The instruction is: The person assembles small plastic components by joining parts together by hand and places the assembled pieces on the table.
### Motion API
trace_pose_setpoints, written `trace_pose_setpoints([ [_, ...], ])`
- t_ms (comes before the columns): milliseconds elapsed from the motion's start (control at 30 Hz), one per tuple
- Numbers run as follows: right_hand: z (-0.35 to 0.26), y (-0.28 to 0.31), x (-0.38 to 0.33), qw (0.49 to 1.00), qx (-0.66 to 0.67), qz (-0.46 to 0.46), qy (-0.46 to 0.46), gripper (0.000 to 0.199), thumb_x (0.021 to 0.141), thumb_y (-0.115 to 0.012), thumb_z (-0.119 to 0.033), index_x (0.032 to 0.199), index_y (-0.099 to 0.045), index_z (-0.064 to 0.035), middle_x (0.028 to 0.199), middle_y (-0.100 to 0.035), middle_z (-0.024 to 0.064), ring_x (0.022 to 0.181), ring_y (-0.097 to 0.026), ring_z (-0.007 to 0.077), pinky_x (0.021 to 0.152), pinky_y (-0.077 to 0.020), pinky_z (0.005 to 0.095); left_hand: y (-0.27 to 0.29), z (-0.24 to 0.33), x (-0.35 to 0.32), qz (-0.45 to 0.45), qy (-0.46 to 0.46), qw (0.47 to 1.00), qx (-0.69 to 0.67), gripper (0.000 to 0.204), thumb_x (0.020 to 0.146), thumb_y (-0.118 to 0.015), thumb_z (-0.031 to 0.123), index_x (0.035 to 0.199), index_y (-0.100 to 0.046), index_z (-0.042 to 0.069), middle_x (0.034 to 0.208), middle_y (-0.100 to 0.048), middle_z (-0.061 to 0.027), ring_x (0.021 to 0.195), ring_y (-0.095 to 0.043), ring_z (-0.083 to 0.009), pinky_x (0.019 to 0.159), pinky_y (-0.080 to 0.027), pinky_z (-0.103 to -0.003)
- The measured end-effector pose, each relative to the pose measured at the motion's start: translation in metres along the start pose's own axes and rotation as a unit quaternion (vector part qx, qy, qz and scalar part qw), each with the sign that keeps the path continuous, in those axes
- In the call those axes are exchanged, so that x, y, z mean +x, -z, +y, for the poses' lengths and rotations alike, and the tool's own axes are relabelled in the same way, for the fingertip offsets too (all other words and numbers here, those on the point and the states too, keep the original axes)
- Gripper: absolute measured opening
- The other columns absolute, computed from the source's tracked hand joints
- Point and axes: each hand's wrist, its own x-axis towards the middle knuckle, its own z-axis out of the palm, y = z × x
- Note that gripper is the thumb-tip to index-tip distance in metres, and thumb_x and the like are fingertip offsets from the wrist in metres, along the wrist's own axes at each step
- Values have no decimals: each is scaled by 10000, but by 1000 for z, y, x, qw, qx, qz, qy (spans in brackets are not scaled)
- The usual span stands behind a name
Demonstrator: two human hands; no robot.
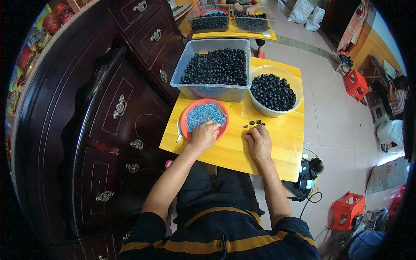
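Observation:
My left hand [205, 136] dips over the near rim of a red bowl [185, 128] filled with small shiny blue-silver metal pieces [205, 112]. Its fingers are bent together against the pieces; whatever they pinch is hidden. On the yellow table my right hand [260, 144] rests with curled fingers, and a dark bit shows at its thumb tip. Several small black round plastic parts [258, 122] lie just beyond those fingertips. Behind them stands a round translucent tub [277, 113] full of like black parts. A large clear bin [216, 92] holding many more is behind the bowl.
A dark wooden cabinet [108, 147] borders the yellow table [281, 160] on the left. Farther ahead another person's hand [238, 7] is by two more bins [250, 25]. Red stools [348, 211], a black bag with cables [303, 184] and sacks [387, 177] are on the right-hand floor.

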Motion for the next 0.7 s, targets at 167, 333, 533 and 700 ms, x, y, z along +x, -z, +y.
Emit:
trace_pose_setpoints([
  [167,-1,0,0,1000,10,1,-3,182,811,-726,-94,958,-630,-46,1022,-616,149,933,-622,359,791,-515,459,1,-4,4,-53,14,998,44,163,852,-682,160,986,-728,82,965,-665,-136,856,-671,-375,737,-549,-495],
  [333,4,2,-3,994,88,-6,-70,202,889,-681,-79,1051,-571,-32,991,-630,167,844,-648,358,745,-524,439,-1,-6,2,-17,-14,999,48,120,851,-674,181,903,-711,80,915,-665,-124,814,-677,-368,717,-551,-497],
  [533,8,2,-3,984,147,18,-94,215,905,-666,-57,1094,-566,-28,993,-661,160,744,-665,294,702,-537,383,-3,-4,5,-47,10,990,131,101,847,-682,189,851,-703,91,887,-662,-112,791,-674,-362,683,-546,-508],
  [700,8,2,-2,982,162,36,-87,264,873,-695,-45,1122,-607,-27,973,-664,143,731,-660,250,698,-536,356,-1,-4,2,-33,-15,994,104,92,856,-641,161,844,-685,81,884,-664,-132,796,-683,-368,679,-551,-513],
])
